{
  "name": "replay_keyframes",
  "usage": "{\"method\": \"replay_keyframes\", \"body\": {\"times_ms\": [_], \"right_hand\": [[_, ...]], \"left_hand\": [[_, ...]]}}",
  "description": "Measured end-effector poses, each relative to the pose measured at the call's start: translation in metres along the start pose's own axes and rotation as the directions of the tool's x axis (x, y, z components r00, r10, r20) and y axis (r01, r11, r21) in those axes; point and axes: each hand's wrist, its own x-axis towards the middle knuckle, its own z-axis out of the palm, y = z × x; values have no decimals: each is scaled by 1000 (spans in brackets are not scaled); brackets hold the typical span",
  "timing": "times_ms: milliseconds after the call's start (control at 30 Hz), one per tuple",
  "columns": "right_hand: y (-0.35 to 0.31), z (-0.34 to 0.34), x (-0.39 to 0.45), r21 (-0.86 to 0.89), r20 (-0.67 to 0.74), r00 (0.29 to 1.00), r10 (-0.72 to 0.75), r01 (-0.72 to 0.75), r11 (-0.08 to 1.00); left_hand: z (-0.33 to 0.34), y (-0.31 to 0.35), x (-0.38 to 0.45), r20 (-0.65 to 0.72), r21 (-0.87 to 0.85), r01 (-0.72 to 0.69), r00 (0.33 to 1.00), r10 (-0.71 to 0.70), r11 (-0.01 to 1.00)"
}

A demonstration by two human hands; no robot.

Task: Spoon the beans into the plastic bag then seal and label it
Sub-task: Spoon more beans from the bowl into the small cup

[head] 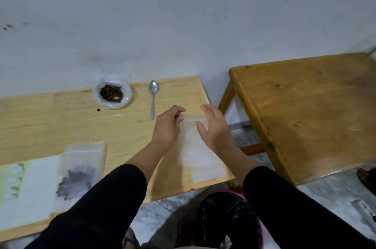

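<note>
An empty clear plastic bag [200, 157] lies near the right end of the light wooden table [61, 122]. My left hand [167, 125] pinches the bag's top left edge. My right hand [215, 128] rests on the bag's upper right part with its fingers spread. Dark beans [111, 93] fill a bowl lined with clear plastic [113, 94] at the table's back edge. A metal spoon [153, 98] lies flat on the table just right of the bowl, bowl end toward the wall. One loose bean [98, 109] sits on the table in front of the bowl.
A second clear bag holding beans [78, 173] lies at the front left on white and green paper sheets [26, 189]. A darker wooden table [311, 110] stands to the right across a gap. A black-lined bin [227, 220] sits on the floor below. A wall runs behind.
</note>
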Motion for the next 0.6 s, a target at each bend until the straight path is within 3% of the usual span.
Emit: {"method": "replay_keyframes", "body": {"times_ms": [100, 167, 300, 400, 600], "right_hand": [[-26, -16, 34, -13, 108, 994, 15, -14, 1000], [-47, -22, 49, 17, 82, 996, 21, -22, 1000], [-96, -23, 73, 295, 39, 983, 181, -184, 938], [-132, -14, 95, 521, 107, 948, 300, -311, 795], [-200, 16, 123, 761, 371, 876, 310, -477, 439]], "left_hand": [[-33, 16, 18, -74, 20, -67, 995, 68, 998], [-57, 25, 29, -141, 15, -103, 985, 104, 995], [-95, 26, 40, -337, 53, -113, 933, 124, 992], [-121, 21, 44, -366, 4, -57, 929, 54, 998], [-172, -8, 52, -244, -181, 35, 967, -79, 983]]}}
